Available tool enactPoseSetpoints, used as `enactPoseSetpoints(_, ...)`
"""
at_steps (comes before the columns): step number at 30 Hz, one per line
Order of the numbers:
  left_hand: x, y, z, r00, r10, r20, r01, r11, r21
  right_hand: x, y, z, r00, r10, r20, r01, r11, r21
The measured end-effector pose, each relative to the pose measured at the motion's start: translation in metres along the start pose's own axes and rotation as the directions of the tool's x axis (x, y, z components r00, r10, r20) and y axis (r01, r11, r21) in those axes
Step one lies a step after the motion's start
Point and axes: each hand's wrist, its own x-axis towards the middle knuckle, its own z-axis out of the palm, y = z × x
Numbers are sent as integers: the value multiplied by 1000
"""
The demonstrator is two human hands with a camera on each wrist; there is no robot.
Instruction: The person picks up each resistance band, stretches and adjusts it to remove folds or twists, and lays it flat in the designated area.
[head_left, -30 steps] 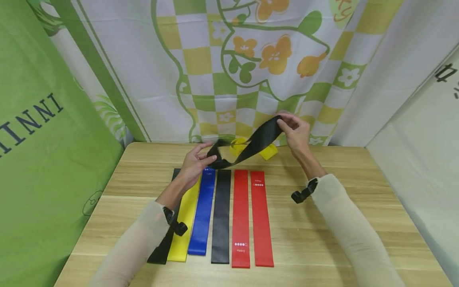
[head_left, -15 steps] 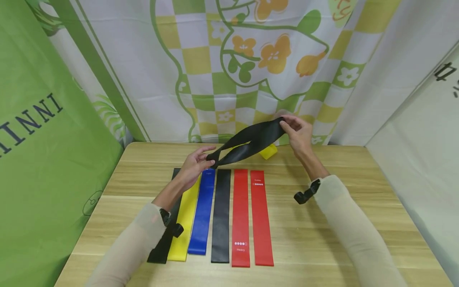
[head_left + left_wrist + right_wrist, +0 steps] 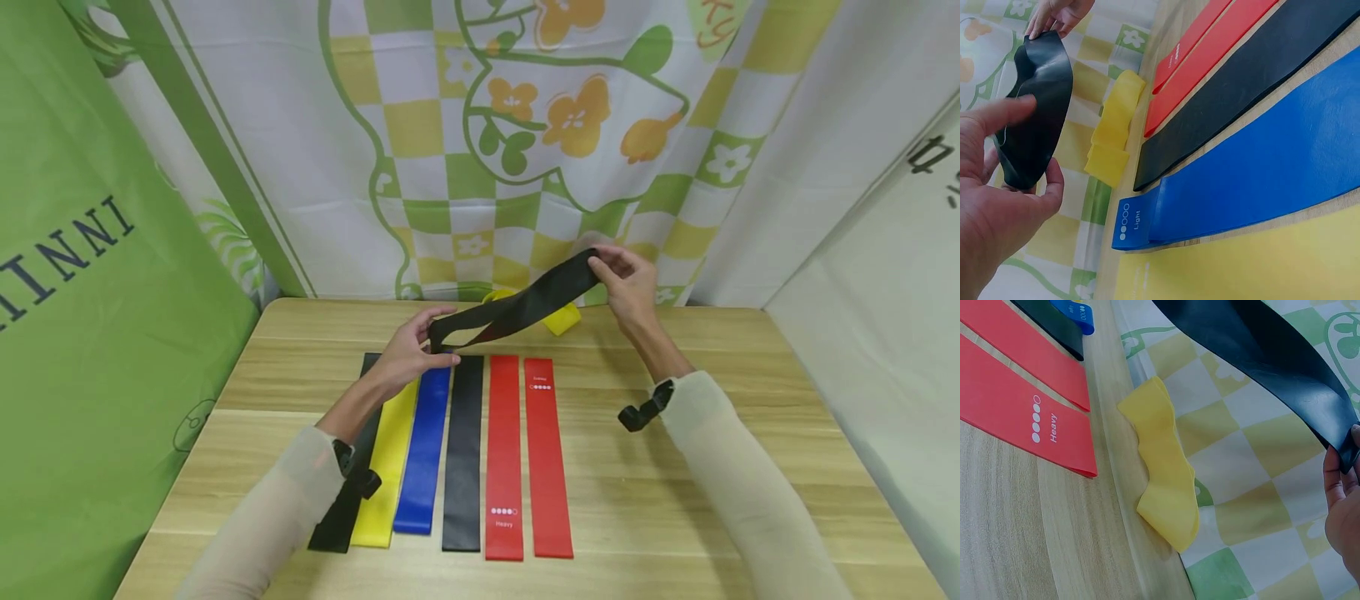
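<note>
A black resistance band loop [image 3: 551, 292] hangs slantwise in the air above the back of the table, its right end higher. My right hand [image 3: 630, 282] pinches that end between thumb and fingers. At the lower end, my left hand [image 3: 403, 348] has its fingers curled about the loop, while the thumb [image 3: 1013, 112] sticks out across the band. Below lie flat bands in a row: a yellow band [image 3: 384, 475], a blue band [image 3: 423, 467], a black band [image 3: 461, 467] and two red bands, the "Heavy" one [image 3: 503, 442] and another [image 3: 550, 467]. Another black band [image 3: 330, 525] lies leftmost, partly hidden by the left arm.
Behind the held loop, a crumpled yellow band [image 3: 1160, 462] lies at the rear edge of the wooden table [image 3: 675, 517]. A patterned curtain [image 3: 420, 125] hangs right behind that edge. A green cloth [image 3: 75, 350] stands at the left, a white one [image 3: 885, 275] at the right.
The loop was spread and twisted, then its sides opened apart; now it is narrower and straighter. The left thumb has come off the band's end. My right hand has shifted slightly right.
</note>
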Motion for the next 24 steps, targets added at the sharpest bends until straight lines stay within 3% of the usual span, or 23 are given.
enactPoseSetpoints(8,0,1,4,1000,-10,-8,10,1000,-1,-2,-4,-1,1000,-6,-14,7,1000,12)
enactPoseSetpoints(17,0,0,3,999,23,-43,-22,999,23,-2,-8,-2,1000,-10,-22,11,999,40)
enactPoseSetpoints(24,1,-1,4,992,12,-126,-10,1000,19,-2,-9,-3,1000,12,-11,-11,998,63)
